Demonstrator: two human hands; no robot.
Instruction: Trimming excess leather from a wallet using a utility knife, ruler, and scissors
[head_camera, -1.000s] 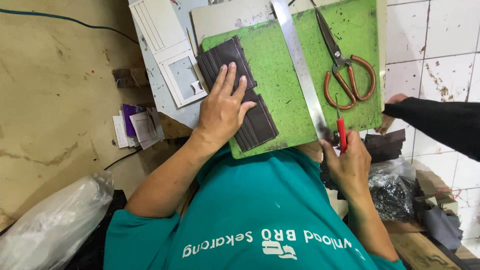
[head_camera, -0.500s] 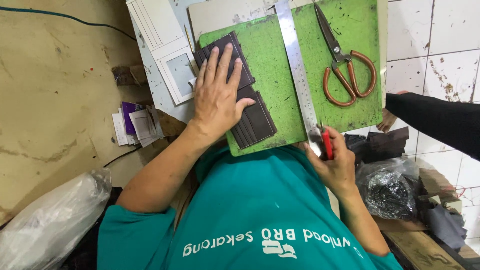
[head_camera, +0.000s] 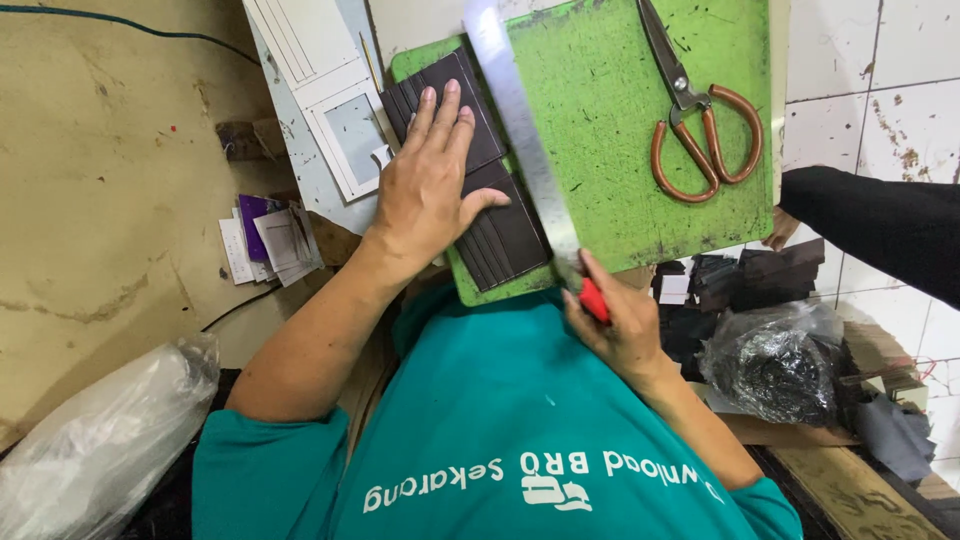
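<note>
My left hand (head_camera: 430, 190) lies flat, fingers spread, on a dark brown leather wallet piece (head_camera: 505, 235) with card slots. The piece rests on the left side of a green cutting mat (head_camera: 640, 90). A long steel ruler (head_camera: 520, 120) runs up the mat along the piece's right edge. My right hand (head_camera: 620, 325) is closed around a red-handled cutter (head_camera: 594, 298) at the ruler's near end, by the mat's front edge.
Copper-handled scissors (head_camera: 700, 120) lie on the mat's right side. Another person's black sleeve (head_camera: 880, 225) reaches in from the right above a pile of dark leather scraps (head_camera: 740, 275) and a black plastic bag (head_camera: 780, 365). White templates (head_camera: 320, 90), purple papers (head_camera: 265, 235) and a clear bag (head_camera: 90, 440) sit left.
The ruler now lies closer to the leather piece's right edge. My right hand with the cutter has stayed at the ruler's near end. My left hand keeps pressing the piece.
</note>
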